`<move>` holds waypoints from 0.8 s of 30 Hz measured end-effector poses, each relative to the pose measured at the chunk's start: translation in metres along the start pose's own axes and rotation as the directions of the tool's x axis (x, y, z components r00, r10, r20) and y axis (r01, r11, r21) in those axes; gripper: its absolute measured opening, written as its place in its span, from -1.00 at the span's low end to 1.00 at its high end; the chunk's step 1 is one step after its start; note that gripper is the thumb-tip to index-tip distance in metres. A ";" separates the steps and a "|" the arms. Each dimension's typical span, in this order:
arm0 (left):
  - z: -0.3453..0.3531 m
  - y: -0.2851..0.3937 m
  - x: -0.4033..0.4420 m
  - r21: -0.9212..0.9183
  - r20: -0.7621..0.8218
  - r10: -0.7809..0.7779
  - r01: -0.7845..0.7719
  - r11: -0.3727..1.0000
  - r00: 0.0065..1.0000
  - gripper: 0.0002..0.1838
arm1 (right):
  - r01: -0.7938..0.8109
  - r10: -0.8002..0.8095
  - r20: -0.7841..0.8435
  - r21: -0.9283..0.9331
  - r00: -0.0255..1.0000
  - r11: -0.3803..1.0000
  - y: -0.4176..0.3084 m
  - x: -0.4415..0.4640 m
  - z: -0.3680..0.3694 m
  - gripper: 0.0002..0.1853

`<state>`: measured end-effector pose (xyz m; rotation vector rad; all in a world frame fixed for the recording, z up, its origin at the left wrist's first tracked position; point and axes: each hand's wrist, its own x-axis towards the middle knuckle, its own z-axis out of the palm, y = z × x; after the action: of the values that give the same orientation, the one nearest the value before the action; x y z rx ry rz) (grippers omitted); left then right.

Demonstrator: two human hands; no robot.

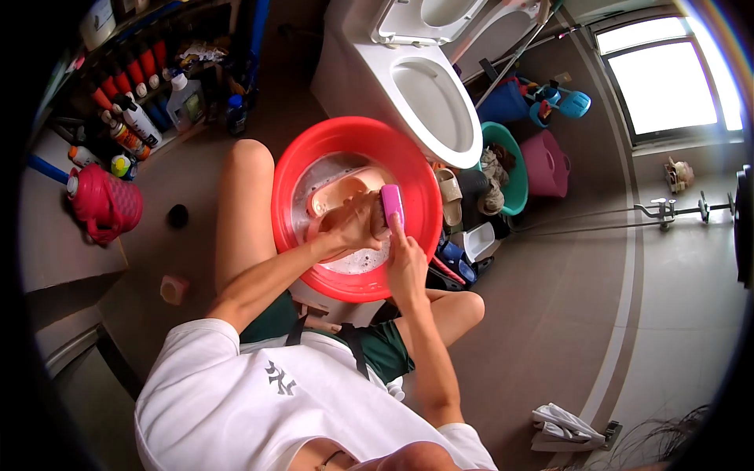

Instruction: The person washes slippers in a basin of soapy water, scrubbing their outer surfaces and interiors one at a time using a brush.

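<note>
A red basin (424, 169) of sudsy water sits between my knees. One peach-coloured slipper (334, 195) lies in it, and part of a second peach slipper (316, 226) shows beside my left wrist. My left hand (363, 224) is closed over the basin, apparently around this second slipper, most of which the hand and forearm cover. In my right hand (407, 265) is a pink scrub brush (392, 202), the index finger stretched along its back. The brush is right against the fingers of my left hand, its bristles mostly hidden.
A white toilet (436, 110) stands just beyond the basin. To the right are shoes (452, 196), a teal tub (514, 177) with cloth and a pink bucket (546, 163). Bottles (140, 119) fill a shelf at left, near a pink-red watering can (106, 206).
</note>
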<state>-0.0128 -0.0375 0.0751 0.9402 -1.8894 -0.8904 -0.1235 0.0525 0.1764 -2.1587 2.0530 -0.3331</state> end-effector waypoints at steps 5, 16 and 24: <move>-0.006 0.014 -0.011 -0.036 0.090 0.009 -0.006 0.999 0.996 -0.10 | -0.092 0.065 0.162 0.160 0.985 0.983 0.016 0.021 -0.023 -0.57; 0.007 0.012 -0.012 0.082 0.076 0.345 -0.351 0.933 0.935 0.02 | -0.011 0.162 -0.218 0.563 0.962 0.826 0.022 0.011 0.011 -0.34; -0.003 0.018 -0.037 -0.354 0.313 -0.461 0.552 0.755 0.831 -0.34 | -0.041 0.460 -0.356 0.754 0.813 0.656 0.053 0.000 0.067 -0.39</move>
<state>-0.0011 0.0019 0.0783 1.1317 -1.4986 -1.7216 -0.1577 0.0465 0.0981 -1.3265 1.9094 -1.5460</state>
